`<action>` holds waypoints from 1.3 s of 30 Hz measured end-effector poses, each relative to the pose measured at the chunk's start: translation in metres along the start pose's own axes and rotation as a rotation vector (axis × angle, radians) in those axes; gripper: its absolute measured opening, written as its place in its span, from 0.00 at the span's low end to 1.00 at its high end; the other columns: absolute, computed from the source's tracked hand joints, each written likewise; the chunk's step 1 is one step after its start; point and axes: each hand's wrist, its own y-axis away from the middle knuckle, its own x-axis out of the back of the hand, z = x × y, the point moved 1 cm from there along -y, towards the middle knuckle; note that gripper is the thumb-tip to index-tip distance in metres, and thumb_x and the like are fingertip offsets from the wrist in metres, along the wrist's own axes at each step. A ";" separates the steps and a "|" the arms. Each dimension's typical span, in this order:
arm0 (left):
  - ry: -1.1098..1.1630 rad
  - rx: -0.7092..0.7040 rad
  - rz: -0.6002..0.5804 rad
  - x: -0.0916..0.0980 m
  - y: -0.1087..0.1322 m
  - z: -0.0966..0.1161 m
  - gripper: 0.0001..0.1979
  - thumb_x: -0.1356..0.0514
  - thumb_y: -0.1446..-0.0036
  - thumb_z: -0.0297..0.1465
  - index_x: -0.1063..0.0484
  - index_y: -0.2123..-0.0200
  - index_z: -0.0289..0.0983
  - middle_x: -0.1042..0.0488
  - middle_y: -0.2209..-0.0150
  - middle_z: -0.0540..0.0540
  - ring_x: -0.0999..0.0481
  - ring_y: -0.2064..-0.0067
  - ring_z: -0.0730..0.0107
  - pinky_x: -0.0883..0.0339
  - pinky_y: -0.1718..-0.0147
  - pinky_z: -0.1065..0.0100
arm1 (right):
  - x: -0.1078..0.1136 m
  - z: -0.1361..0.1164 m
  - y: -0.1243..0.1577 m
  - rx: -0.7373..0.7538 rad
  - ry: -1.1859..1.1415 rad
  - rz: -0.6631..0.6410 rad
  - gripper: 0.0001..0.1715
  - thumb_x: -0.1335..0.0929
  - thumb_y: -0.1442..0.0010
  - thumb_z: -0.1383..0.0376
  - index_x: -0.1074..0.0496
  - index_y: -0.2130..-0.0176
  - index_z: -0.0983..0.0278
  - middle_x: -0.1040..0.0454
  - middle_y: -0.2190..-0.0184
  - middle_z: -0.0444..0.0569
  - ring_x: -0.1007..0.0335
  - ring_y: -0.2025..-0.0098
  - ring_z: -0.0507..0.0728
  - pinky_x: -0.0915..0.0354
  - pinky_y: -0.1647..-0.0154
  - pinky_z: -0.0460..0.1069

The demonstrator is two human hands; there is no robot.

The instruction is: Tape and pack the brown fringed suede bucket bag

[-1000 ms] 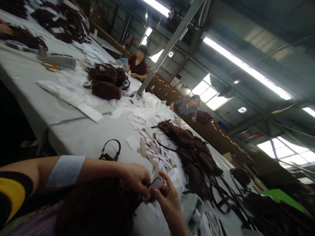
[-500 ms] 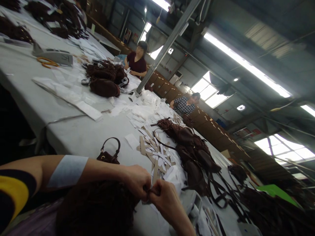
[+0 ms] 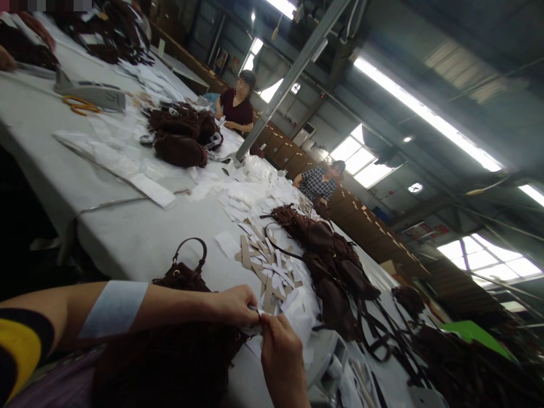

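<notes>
My left hand [image 3: 236, 306] reaches across from the left, its fingers closed in a pinch. A small shiny bit shows at its fingertips. Closed as well, my right hand [image 3: 284, 347] meets it fingertip to fingertip, with a thin dark piece barely visible between them. What each hand grips is too small and too covered to name. Under my left forearm lies a dark brown bag [image 3: 170, 362], its right edge just below the hands. Beyond the forearm a brown handle [image 3: 198, 242] loops upright over gold-coloured rings.
Cardboard and paper strips [image 3: 270, 269] lie scattered past my hands on the white table [image 3: 123, 226]. Brown bags [image 3: 335, 260] stretch along the right, and another pile [image 3: 182, 136] sits farther back. Orange-handled scissors [image 3: 80, 105] lie at left. Two people work across the table; another person's hand shows far left.
My hands have drawn slightly apart, and the right has turned more upright. More of the brown bag beyond my forearm shows. Another person's hand and arm have come in at the far left.
</notes>
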 end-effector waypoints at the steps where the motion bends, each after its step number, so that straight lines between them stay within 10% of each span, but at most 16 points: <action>1: 0.071 0.029 -0.030 0.000 0.000 0.000 0.13 0.44 0.54 0.37 0.33 0.82 0.34 0.42 0.87 0.55 0.45 0.84 0.79 0.56 0.84 0.73 | -0.002 0.001 0.003 0.026 0.019 0.052 0.17 0.43 0.38 0.74 0.28 0.60 0.66 0.28 0.72 0.50 0.28 0.70 0.55 0.34 0.70 0.46; 13: 0.830 0.325 -0.245 -0.002 0.000 -0.008 0.19 0.33 0.60 0.44 0.36 0.75 0.36 0.37 0.80 0.56 0.52 0.87 0.86 0.65 0.88 0.77 | -0.036 -0.012 0.025 0.023 0.040 0.348 0.23 0.40 0.37 0.68 0.35 0.44 0.70 0.29 0.48 0.61 0.31 0.47 0.63 0.31 0.52 0.56; 25: 0.710 0.239 -0.162 -0.002 0.000 -0.021 0.20 0.36 0.56 0.47 0.37 0.75 0.37 0.36 0.80 0.57 0.51 0.89 0.86 0.63 0.90 0.76 | -0.041 0.004 0.023 -0.381 -0.512 0.296 0.16 0.34 0.40 0.61 0.24 0.54 0.62 0.24 0.53 0.53 0.28 0.51 0.61 0.31 0.50 0.55; 34: 0.762 0.227 -0.159 -0.011 -0.004 -0.040 0.22 0.37 0.55 0.49 0.40 0.75 0.37 0.41 0.82 0.59 0.52 0.88 0.86 0.65 0.90 0.77 | -0.083 -0.003 0.036 -0.025 0.042 0.410 0.24 0.41 0.38 0.74 0.33 0.44 0.64 0.28 0.48 0.59 0.30 0.48 0.62 0.31 0.54 0.56; 39: 0.676 0.240 -0.051 -0.013 -0.002 -0.052 0.22 0.38 0.54 0.50 0.40 0.75 0.37 0.42 0.82 0.60 0.54 0.89 0.87 0.66 0.90 0.77 | -0.075 -0.004 0.050 -0.130 0.057 0.274 0.25 0.41 0.37 0.72 0.37 0.42 0.64 0.35 0.42 0.59 0.37 0.42 0.61 0.35 0.49 0.57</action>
